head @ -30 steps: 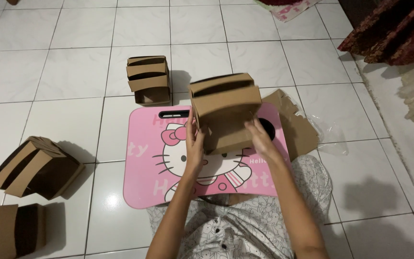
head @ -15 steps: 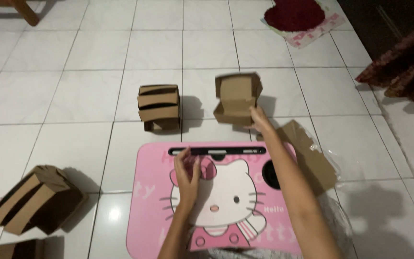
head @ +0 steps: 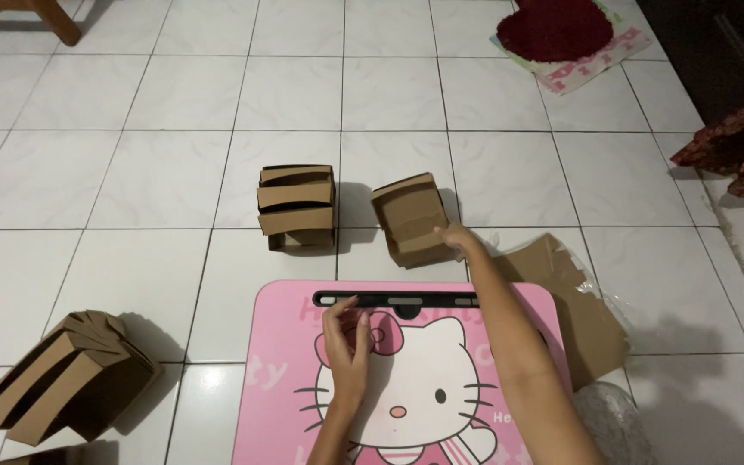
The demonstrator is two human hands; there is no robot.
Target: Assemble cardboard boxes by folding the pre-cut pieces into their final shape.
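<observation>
Box (head: 413,220) sits on the floor just beyond the pink table (head: 286,413), right of another box (head: 297,207); right hand (head: 458,239) touches its side, fingers loose. Left hand (head: 348,344) rests open on the table. Likely light, crushable cardboard; best held by its sides

Right hand (head: 456,238) extended toward 12 o'clock, arm straight, fingers loosely spread. Left hand (head: 345,347) drawn in near body, fingers curled, palm down.

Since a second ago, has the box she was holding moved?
Yes. The brown box went from above the pink lap table out onto the floor, beside the other box stack.
</observation>
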